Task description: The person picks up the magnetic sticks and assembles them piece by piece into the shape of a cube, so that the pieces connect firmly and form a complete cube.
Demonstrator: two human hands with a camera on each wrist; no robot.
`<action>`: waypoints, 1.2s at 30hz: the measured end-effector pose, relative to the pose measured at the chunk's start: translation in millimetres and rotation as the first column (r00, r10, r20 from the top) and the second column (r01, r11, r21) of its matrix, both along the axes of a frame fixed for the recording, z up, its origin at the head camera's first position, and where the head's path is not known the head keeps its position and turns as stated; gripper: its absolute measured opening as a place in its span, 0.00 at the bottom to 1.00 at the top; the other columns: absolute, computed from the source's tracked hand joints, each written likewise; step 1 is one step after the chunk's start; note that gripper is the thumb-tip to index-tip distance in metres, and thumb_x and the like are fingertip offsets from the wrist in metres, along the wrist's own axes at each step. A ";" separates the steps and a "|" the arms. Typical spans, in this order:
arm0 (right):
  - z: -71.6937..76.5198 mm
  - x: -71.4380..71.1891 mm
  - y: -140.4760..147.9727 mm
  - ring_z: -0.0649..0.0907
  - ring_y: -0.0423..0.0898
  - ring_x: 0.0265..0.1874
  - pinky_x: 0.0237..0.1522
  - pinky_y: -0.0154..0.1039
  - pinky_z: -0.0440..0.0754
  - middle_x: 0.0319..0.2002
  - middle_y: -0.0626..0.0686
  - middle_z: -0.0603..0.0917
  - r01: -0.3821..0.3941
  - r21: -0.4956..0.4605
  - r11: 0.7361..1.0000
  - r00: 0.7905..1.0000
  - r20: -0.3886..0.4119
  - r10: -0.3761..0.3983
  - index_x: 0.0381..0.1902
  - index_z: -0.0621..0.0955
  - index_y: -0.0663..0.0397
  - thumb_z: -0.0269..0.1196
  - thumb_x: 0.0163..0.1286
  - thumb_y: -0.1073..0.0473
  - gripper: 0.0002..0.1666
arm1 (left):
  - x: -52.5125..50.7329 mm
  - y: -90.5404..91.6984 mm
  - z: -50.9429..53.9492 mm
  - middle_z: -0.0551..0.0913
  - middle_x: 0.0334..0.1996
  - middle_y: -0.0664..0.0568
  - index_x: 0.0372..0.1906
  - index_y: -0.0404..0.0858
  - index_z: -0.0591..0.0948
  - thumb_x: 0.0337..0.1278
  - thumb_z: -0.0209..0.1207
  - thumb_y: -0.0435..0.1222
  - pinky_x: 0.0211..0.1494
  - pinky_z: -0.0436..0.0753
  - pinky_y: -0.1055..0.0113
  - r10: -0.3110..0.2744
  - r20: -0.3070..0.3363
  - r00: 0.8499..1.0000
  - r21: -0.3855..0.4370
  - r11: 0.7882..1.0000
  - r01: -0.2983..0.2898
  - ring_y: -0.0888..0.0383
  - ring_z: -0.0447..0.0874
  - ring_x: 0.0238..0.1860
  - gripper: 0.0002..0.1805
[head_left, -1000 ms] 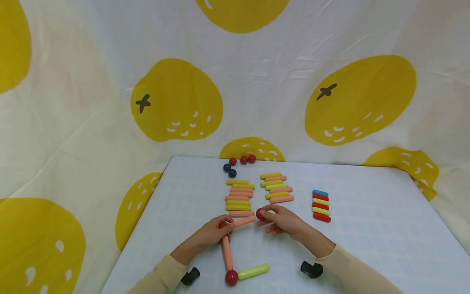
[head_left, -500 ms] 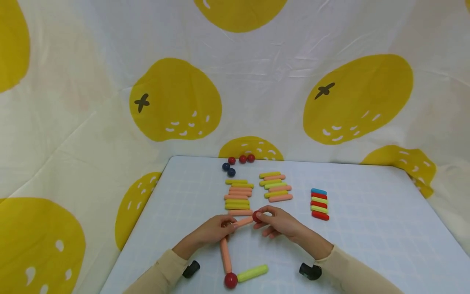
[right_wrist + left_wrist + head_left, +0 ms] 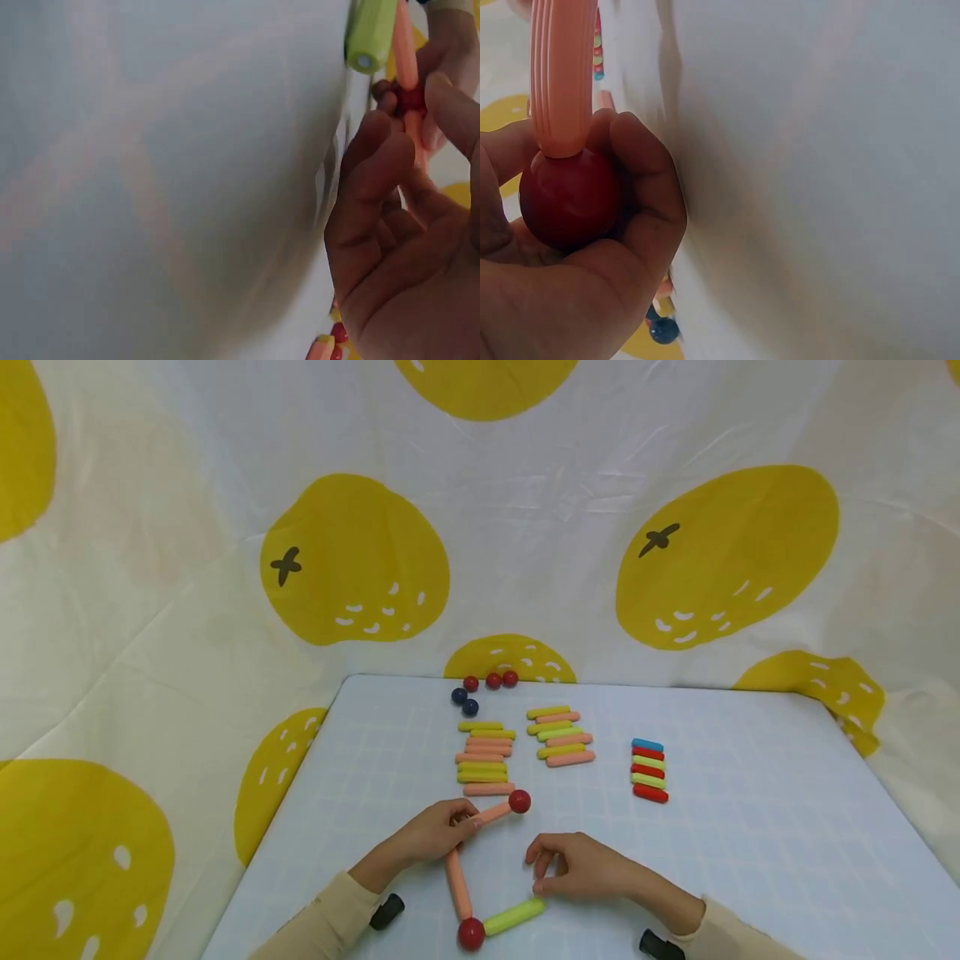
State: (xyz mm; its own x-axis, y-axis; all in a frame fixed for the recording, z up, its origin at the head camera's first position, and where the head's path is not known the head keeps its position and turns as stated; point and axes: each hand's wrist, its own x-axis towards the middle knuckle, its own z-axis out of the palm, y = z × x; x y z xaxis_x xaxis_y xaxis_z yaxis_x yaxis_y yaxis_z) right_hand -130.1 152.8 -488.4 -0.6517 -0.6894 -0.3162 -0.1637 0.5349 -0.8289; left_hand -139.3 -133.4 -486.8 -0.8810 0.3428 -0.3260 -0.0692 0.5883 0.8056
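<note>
My left hand (image 3: pixel 431 831) grips a red ball (image 3: pixel 570 199) at the corner of a rod-and-ball piece, its fingers curled around it. From that ball an orange ribbed rod (image 3: pixel 495 812) runs up-right to another red ball (image 3: pixel 520 802). A second orange rod (image 3: pixel 459 885) goes down to a lower red ball (image 3: pixel 471 934), where a light green rod (image 3: pixel 514 917) joins. Beside the green rod's free end is my right hand (image 3: pixel 577 866), fingers loosely bent, holding nothing. The right wrist view shows its thumb apart from the fingers and the green rod's end beyond.
Two groups of yellow, orange and green rods (image 3: pixel 566 739) lie farther back. Short red, green and blue rods (image 3: pixel 648 770) form a column at right. Red balls (image 3: pixel 492 681) and dark blue balls (image 3: pixel 470 707) sit near the table's back edge. A fruit-print cloth hangs behind.
My right hand brought a red ball to the orange rod's free end, let go of it there, then moved down toward the green rod. The left hand keeps its hold.
</note>
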 end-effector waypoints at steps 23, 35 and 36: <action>13.8 -27.9 11.4 0.76 0.35 0.36 0.41 0.30 0.78 0.39 0.36 0.81 -0.119 0.230 0.966 0.912 -0.359 0.198 0.45 0.86 0.35 0.70 0.69 0.58 0.10 | 21.4 -20.8 8.2 0.76 0.20 0.56 0.32 0.41 0.81 0.65 0.64 0.47 0.25 0.69 0.70 -0.013 0.115 0.993 -0.207 0.978 0.037 0.61 0.71 0.21 0.14; 12.6 -49.2 0.4 0.78 0.37 0.42 0.50 0.36 0.82 0.42 0.38 0.81 -0.142 0.228 0.963 0.902 -0.371 0.220 0.46 0.86 0.38 0.67 0.70 0.62 0.12 | 31.0 -20.4 7.3 0.78 0.12 0.55 0.23 0.42 0.80 0.65 0.65 0.48 0.18 0.73 0.72 -0.044 0.131 0.990 -0.204 0.976 0.070 0.64 0.75 0.11 0.18; 12.1 -49.8 0.9 0.78 0.37 0.42 0.50 0.35 0.82 0.42 0.38 0.81 -0.135 0.221 0.966 0.908 -0.363 0.210 0.47 0.86 0.38 0.66 0.71 0.62 0.12 | 30.7 -20.9 7.8 0.79 0.13 0.55 0.24 0.42 0.79 0.65 0.65 0.49 0.18 0.73 0.71 -0.039 0.131 0.991 -0.213 0.975 0.067 0.64 0.75 0.11 0.18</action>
